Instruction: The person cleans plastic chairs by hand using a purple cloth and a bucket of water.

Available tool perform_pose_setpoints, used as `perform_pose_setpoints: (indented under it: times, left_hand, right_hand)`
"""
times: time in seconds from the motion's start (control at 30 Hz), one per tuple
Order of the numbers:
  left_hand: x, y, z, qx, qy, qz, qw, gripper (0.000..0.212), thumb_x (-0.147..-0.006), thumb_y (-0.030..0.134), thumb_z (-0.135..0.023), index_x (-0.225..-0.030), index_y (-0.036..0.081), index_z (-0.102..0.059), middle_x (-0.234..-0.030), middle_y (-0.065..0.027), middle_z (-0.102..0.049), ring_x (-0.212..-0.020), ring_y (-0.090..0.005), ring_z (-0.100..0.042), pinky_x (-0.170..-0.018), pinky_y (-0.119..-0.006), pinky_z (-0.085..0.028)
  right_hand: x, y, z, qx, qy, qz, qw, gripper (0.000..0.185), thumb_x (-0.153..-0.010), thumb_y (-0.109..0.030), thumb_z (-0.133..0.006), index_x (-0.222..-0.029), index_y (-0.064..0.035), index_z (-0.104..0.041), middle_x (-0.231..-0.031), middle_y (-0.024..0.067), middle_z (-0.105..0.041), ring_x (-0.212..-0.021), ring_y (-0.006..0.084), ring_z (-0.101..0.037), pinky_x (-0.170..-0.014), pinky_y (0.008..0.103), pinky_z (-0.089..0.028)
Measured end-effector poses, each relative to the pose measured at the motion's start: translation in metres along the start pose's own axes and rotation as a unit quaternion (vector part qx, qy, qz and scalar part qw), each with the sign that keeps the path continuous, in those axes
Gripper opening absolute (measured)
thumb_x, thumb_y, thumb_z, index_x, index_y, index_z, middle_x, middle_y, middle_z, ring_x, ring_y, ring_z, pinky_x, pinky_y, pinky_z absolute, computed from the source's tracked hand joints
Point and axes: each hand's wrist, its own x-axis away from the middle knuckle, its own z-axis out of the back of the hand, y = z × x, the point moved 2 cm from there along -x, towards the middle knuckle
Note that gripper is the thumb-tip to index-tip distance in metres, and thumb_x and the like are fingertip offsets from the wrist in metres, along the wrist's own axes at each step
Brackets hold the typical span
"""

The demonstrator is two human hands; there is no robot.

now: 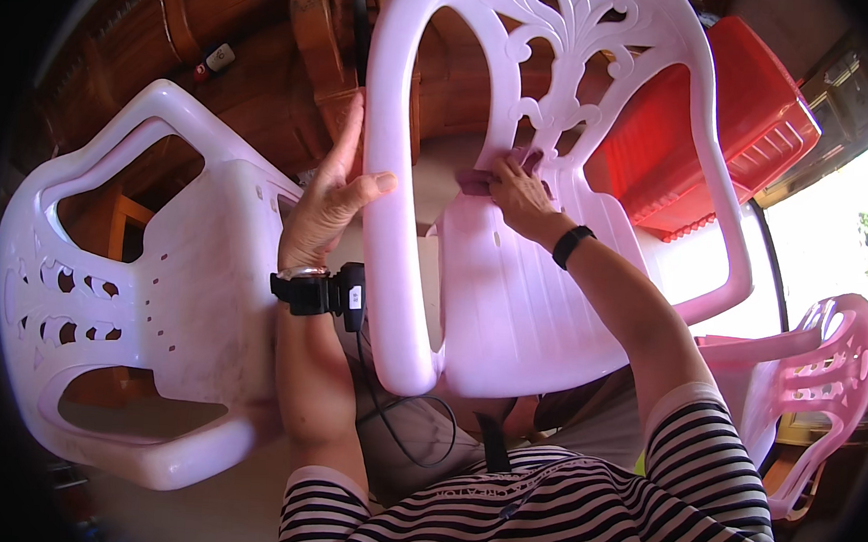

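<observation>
A pale pink plastic armchair (520,305) faces me, its backrest of moulded leaf shapes at the far side. My right hand (523,195) presses a purple cloth (475,183) against the rear of the seat, where it meets the backrest. Part of the cloth shows past the fingers on both sides. With the palm against its outer side and the thumb over the top, my left hand (339,192) steadies the chair's left armrest (390,269).
Another pale plastic armchair (190,288) with smudges on its seat stands at the left. A pink plastic chair (826,372) is at the right. Behind are a red plastic basket (750,133) and carved wooden furniture (251,107) with a small white container (220,57) on it.
</observation>
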Motion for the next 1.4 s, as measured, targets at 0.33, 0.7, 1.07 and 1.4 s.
perform_pose_setpoints:
  times: [0.33,0.7,1.07,1.4]
  left_hand:
    - [0.009,0.013,-0.008,0.025,0.0,0.051,0.998,0.113,-0.083,0.035,-0.071,-0.167,0.014,0.002,-0.103,-0.015,-0.062,-0.087,-0.0211,-0.068,-0.079,-0.037,-0.062]
    - [0.002,-0.004,0.003,-0.029,0.019,0.01,0.999,0.112,-0.084,0.041,-0.071,-0.167,0.008,-0.003,-0.134,-0.0216,-0.054,-0.113,-0.0246,-0.061,-0.097,-0.036,-0.051]
    - [0.002,-0.008,0.012,-0.087,0.019,0.006,0.996,0.109,-0.084,0.042,-0.068,-0.168,0.015,-0.003,-0.097,-0.0132,-0.067,-0.079,-0.0193,-0.07,-0.072,-0.034,-0.059]
    - [-0.003,-0.006,0.004,-0.039,0.016,0.034,0.999,0.11,-0.086,0.04,-0.07,-0.166,0.006,-0.002,-0.145,-0.0193,-0.053,-0.129,-0.0228,-0.057,-0.11,-0.033,-0.043]
  right_hand:
    - [-0.129,-0.032,0.159,0.091,0.387,0.068,0.915,0.017,-0.082,-0.009,-0.075,-0.099,-0.008,-0.073,-0.122,0.0174,-0.056,-0.106,0.0397,-0.053,-0.088,0.0481,-0.046]
    - [-0.052,-0.02,0.064,0.197,0.072,0.086,0.974,0.013,-0.084,-0.014,-0.061,-0.09,-0.0088,-0.071,-0.109,0.0109,-0.056,-0.108,0.0286,-0.054,-0.082,0.0415,-0.043]
    - [-0.111,-0.033,0.129,0.184,0.22,0.13,0.949,0.006,-0.083,-0.01,-0.063,-0.084,-0.0094,-0.069,-0.098,0.0108,-0.057,-0.095,0.0289,-0.057,-0.078,0.0441,-0.049]
    - [-0.111,0.001,0.107,0.274,0.163,0.031,0.947,0.008,-0.088,-0.019,-0.062,-0.088,-0.012,-0.067,-0.078,0.0102,-0.065,-0.071,0.0276,-0.065,-0.057,0.0424,-0.042]
